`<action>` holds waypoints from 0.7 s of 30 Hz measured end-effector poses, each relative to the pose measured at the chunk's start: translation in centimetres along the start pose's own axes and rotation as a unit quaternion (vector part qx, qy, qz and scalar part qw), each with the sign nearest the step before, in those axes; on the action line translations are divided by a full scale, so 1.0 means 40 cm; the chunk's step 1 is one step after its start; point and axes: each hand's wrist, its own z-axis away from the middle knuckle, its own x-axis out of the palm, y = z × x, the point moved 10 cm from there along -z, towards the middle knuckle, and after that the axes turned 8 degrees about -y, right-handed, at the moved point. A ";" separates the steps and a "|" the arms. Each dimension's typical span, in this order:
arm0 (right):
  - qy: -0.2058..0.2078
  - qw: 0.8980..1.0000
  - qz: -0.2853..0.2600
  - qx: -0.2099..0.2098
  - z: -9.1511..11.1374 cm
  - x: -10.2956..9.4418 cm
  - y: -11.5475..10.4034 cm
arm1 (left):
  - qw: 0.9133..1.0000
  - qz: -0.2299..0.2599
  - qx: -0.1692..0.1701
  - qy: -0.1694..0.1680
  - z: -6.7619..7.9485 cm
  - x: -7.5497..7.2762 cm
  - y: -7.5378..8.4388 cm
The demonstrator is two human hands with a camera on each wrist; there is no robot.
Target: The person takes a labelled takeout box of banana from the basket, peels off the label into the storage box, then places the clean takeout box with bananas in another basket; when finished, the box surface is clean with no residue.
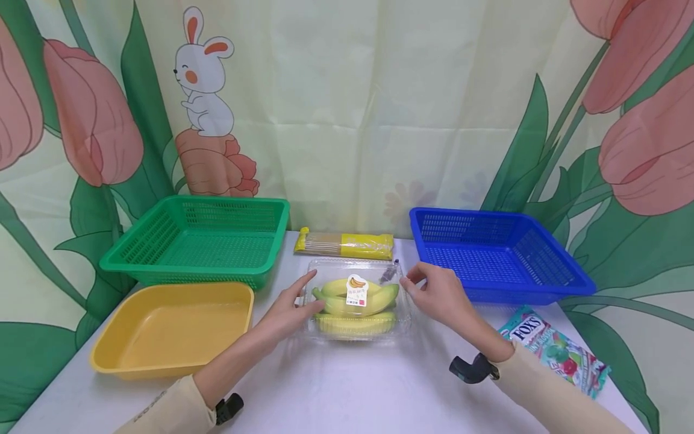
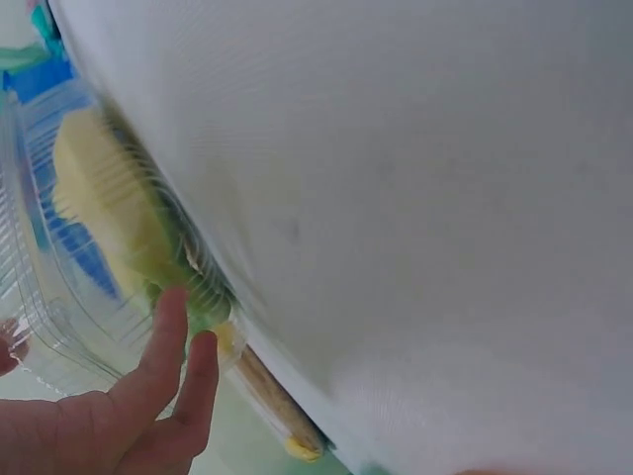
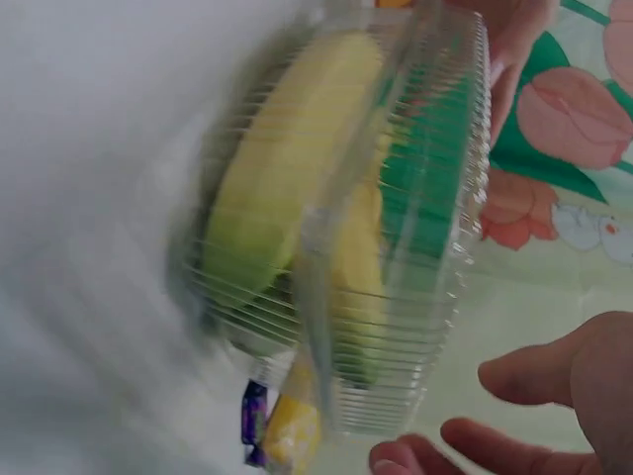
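A clear plastic clamshell box (image 1: 333,269) with a lid stands on the white table in the head view. Inside are yellow-green bananas (image 1: 355,322), and a white label (image 1: 356,290) with a banana picture is on the lid. My left hand (image 1: 290,313) is at the box's left side with fingers spread; in the left wrist view its fingers (image 2: 166,336) are extended beside the plastic wall. At the right side, my right hand (image 1: 438,293) is close to the lid's corner. The right wrist view shows its thumb (image 3: 529,374) and fingers apart, gripping nothing.
Behind the box lie a yellow noodle packet (image 1: 365,246) and a small purple-wrapped piece (image 3: 254,421). A green basket (image 1: 260,274) and yellow tray (image 1: 170,367) stand left. On the right are a blue basket (image 1: 504,295) and a Fox's candy bag (image 1: 558,349).
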 end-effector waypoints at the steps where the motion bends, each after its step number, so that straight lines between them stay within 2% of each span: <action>1: -0.001 1.000 0.000 -0.010 -0.006 -0.002 -0.008 | 1.000 0.003 0.000 -0.001 -0.001 0.002 0.001; 5: -0.023 0.999 -0.015 -0.033 -0.033 0.003 -0.035 | 1.000 0.006 -0.012 -0.001 -0.006 0.012 -0.001; 15: -0.084 0.993 -0.056 -0.058 -0.091 0.044 -0.086 | 1.000 -0.004 -0.024 0.016 -0.017 0.020 -0.017; 21: -0.115 0.987 -0.058 -0.098 -0.111 0.064 -0.134 | 0.999 -0.010 -0.021 0.025 -0.017 0.022 -0.016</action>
